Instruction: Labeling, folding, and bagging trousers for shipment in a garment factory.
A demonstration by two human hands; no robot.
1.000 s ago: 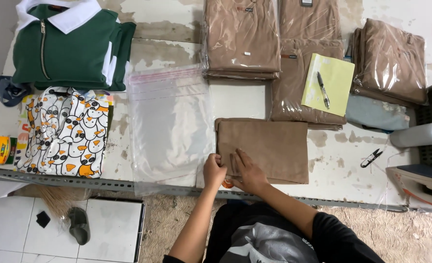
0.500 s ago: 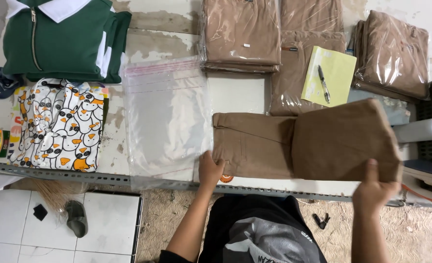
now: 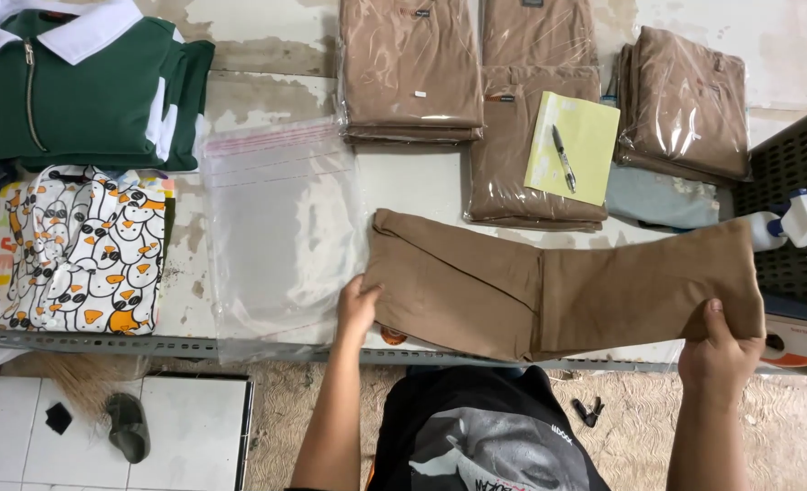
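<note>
On the tabletop (image 3: pixel 421 186), the trousers (image 3: pixel 549 291) lie along the near edge, between the left hand (image 3: pixel 358 309) and right hand (image 3: pixel 720 353). The plastic bag (image 3: pixel 280 227) lies left of them; bagged stacks (image 3: pixel 412 68) lie behind, one seemingly under a notepad (image 3: pixel 574 145) bearing a pen (image 3: pixel 562 156).
</note>
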